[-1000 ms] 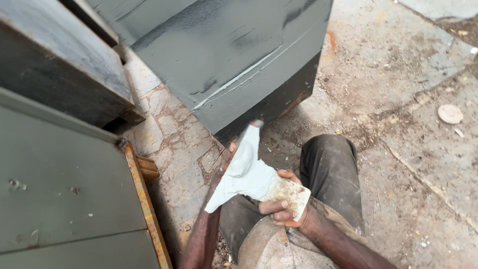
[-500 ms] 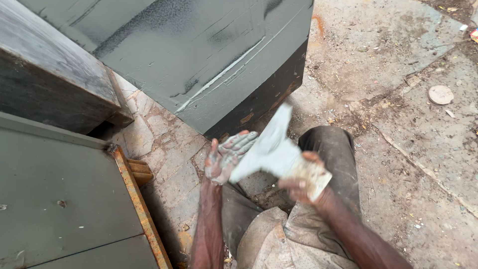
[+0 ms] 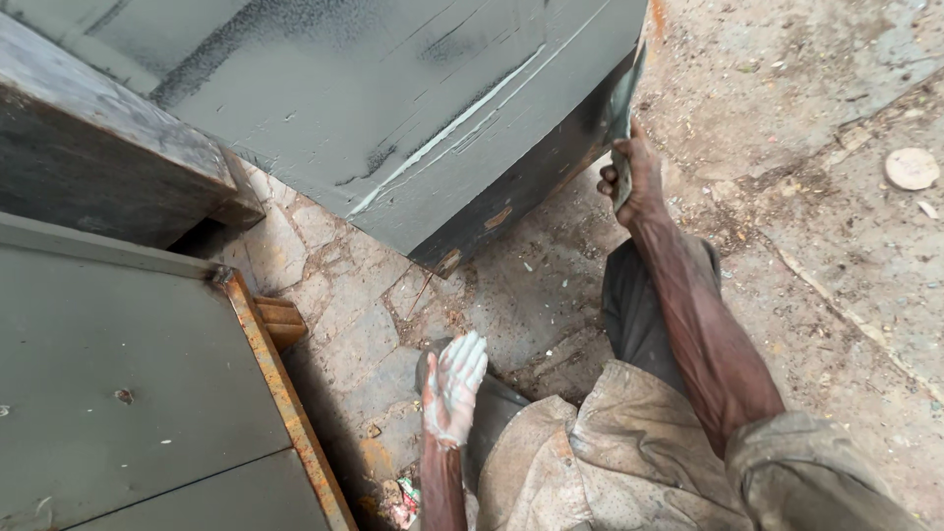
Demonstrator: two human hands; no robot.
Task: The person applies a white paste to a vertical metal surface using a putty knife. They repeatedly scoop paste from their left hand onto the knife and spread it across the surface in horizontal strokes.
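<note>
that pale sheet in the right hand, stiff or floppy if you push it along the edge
Probably floppy: the sheet bends along the grey metal cabinet corner where the right hand presses it. Likely light, since one hand's fingers pinch it up. It may drag rather than slip, as the painted edge looks rough and chipped.

The cracked stone-and-concrete floor (image 3: 324, 285) carries a grey-painted metal cabinet (image 3: 393, 88), a rusty-edged grey panel (image 3: 128, 374), and a round pale disc (image 3: 912, 168).
</note>
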